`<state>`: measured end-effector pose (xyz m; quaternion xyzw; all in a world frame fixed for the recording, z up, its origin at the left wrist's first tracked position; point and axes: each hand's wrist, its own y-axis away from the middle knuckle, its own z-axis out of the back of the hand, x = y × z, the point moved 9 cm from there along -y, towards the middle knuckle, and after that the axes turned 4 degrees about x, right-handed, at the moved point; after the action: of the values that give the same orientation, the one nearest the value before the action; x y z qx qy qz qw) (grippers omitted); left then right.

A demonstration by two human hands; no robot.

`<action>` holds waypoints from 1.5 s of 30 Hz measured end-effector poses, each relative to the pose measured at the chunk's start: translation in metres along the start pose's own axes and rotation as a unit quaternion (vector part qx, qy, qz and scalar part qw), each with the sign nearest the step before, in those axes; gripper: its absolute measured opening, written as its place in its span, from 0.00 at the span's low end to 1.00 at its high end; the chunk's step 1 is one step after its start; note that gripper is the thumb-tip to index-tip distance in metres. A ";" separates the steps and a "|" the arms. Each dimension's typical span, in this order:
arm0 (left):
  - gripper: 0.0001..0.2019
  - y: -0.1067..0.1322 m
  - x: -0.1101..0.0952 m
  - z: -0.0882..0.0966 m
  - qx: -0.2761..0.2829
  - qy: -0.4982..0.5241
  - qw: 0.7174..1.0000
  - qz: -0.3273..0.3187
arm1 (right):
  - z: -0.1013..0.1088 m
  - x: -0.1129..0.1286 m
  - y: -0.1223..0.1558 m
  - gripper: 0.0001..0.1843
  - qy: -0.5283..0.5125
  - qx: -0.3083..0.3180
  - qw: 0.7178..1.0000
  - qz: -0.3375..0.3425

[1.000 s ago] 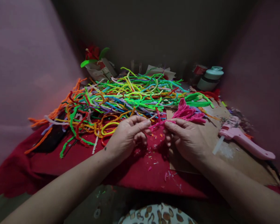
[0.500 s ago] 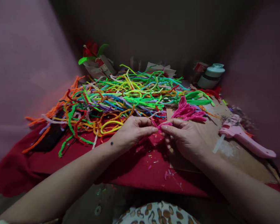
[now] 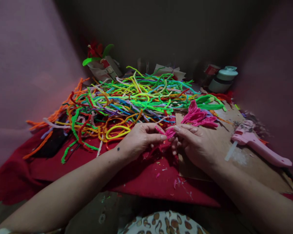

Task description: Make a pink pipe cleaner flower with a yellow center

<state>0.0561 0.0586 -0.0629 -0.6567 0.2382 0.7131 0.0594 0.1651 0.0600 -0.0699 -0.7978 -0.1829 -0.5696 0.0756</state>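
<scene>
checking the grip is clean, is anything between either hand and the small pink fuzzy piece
Nothing visible: the left hand and right hand both pinch the pink piece directly. The pink petals lie beyond the right hand, not between.

- Near: bare red cloth (image 3: 136,182) leaves a passable strip below the left hand (image 3: 145,138) and right hand (image 3: 195,143), with small scraps on it.
- Middle: a pink piece (image 3: 170,132) closes the gap between the hands.
- Far: a tangled heap of fuzzy strips (image 3: 141,96) blocks the way.
- Right: cardboard (image 3: 224,138) gives a passage between the pink petals (image 3: 197,115) and the glue gun (image 3: 263,149).
- Far right: a bottle (image 3: 223,81) stands in the way.
</scene>
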 end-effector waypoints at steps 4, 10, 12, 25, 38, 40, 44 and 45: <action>0.06 0.000 0.003 -0.001 -0.005 0.024 1.000 -0.004 | 0.006 -0.002 0.000 0.12 0.022 -0.028 0.999 -0.016; 0.04 0.000 -0.002 -0.002 -0.025 0.014 0.999 -0.026 | 0.012 -0.006 -0.002 0.13 0.005 -0.048 0.999 -0.009; 0.04 0.001 -0.004 -0.001 -0.035 0.022 0.998 -0.037 | 0.012 -0.006 -0.002 0.13 -0.008 -0.046 0.999 -0.006; 0.05 0.005 -0.011 0.003 -0.079 -0.034 0.993 -0.084 | 0.012 -0.007 0.000 0.11 0.052 -0.061 0.996 -0.026; 0.05 0.007 -0.015 -0.005 -0.068 -0.075 0.989 -0.107 | -0.002 0.000 0.004 0.02 0.089 -0.045 0.995 -0.007; 0.05 0.008 -0.015 -0.006 -0.070 -0.076 0.989 -0.108 | -0.001 0.002 0.005 0.03 0.135 -0.049 0.990 0.006; 0.04 0.009 -0.017 -0.006 -0.083 -0.110 0.983 -0.122 | 0.004 0.005 0.007 0.06 0.251 -0.067 0.965 0.044; 0.04 0.009 -0.018 -0.005 -0.087 -0.117 0.981 -0.125 | 0.004 0.006 0.007 0.06 0.267 -0.068 0.960 0.047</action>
<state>0.0590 0.0523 -0.0436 -0.5956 0.0827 0.7902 0.1182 0.1734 0.0558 -0.0652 -0.6275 -0.0789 -0.7689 0.0940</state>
